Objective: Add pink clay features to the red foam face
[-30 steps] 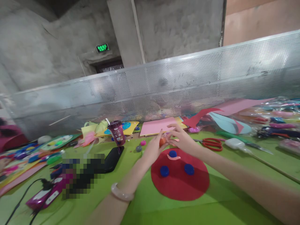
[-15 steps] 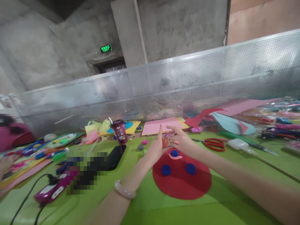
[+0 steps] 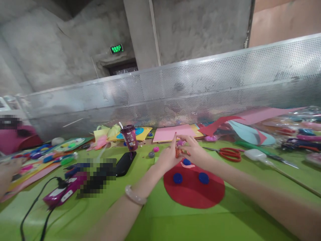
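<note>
My left hand point(image 3: 167, 157) and my right hand point(image 3: 194, 151) meet just above the far edge of a red felt circle point(image 3: 194, 190) on the green table. Between their fingertips they pinch a small orange-red piece point(image 3: 178, 152); the left forefinger points up. Three blue bottle caps point(image 3: 178, 178) and a curved pink strip point(image 3: 188, 165) lie on the red circle, like a face. A pale bracelet point(image 3: 135, 197) rings my left wrist.
Red scissors point(image 3: 228, 154) and a white glue bottle point(image 3: 254, 154) lie to the right. A dark drink cup point(image 3: 130, 137), a black phone point(image 3: 125, 163) and a purple glue gun point(image 3: 64, 192) with its cord sit to the left. Coloured sheets line the mesh fence point(image 3: 200, 90).
The view has drifted a little rightwards and up. Both hands stay together over the circle's far edge, still working the small orange-red piece; the left forefinger has lifted.
</note>
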`<state>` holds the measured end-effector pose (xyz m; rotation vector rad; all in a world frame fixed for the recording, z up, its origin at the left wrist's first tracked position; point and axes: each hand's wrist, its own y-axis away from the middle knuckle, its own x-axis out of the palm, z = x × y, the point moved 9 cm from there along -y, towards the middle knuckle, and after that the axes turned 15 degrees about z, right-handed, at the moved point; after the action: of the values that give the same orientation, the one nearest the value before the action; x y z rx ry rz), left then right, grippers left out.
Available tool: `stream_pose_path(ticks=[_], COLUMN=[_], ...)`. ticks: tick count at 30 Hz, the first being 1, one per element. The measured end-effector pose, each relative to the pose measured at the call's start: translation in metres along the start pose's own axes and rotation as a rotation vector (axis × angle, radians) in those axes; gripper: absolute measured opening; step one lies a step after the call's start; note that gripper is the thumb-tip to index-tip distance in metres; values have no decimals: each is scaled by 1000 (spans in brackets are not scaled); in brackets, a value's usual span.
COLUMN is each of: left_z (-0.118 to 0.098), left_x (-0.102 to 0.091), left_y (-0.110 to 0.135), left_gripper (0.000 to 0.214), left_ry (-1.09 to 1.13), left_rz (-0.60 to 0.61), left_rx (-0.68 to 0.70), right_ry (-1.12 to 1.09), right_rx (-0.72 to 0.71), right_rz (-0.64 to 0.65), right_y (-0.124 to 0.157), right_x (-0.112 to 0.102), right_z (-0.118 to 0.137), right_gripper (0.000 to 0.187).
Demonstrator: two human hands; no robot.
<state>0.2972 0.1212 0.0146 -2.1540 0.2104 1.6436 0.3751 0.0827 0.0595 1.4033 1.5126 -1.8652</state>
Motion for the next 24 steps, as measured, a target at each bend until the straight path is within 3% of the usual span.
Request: stream_pose_path(ticks=[16,24], left_z=[5,3], left_x=[-9,-11], left_y=[7,5], left_gripper=[98,92], left_ry=[-229,-304], left_rz=[-30,-46], left_rx=[3,-5], right_ry=[347,350], right_rx=[41,26], right_rz=[-7,25], right_y=[3,0], right_x=[13,16], right_z=[14,8], right_gripper=[13,8])
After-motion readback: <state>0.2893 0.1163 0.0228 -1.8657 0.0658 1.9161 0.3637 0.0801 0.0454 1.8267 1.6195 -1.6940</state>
